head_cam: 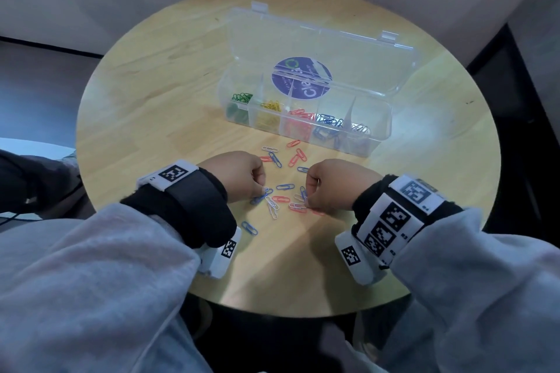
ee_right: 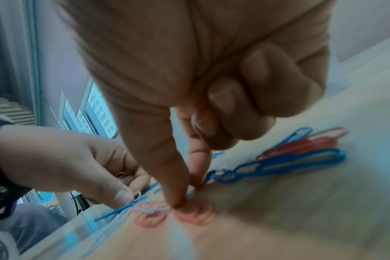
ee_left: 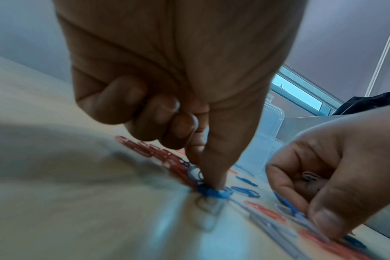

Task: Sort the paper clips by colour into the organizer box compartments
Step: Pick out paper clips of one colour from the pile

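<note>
Red, blue and white loose paper clips (head_cam: pixel 285 188) lie scattered on the round wooden table between my hands. My left hand (head_cam: pixel 263 191) pinches a blue clip (ee_left: pixel 211 190) against the table with thumb and forefinger; its other fingers are curled, with a small clip (ee_right: pixel 120 175) in the palm. My right hand (head_cam: pixel 307 202) has thumb and forefinger down on a red clip (ee_right: pixel 195 212), and its curled fingers hold a pale clip (ee_left: pixel 308 176). The clear organizer box (head_cam: pixel 380 133) stands open behind, holding green, yellow, red, blue and white clips in separate compartments.
The box lid (head_cam: pixel 333 48) leans back with a round purple sticker. One blue clip (head_cam: pixel 249 228) lies apart, near my left wrist. Bare table top (head_cam: pixel 145 118) stretches left of the box. The table's front edge is just under my forearms.
</note>
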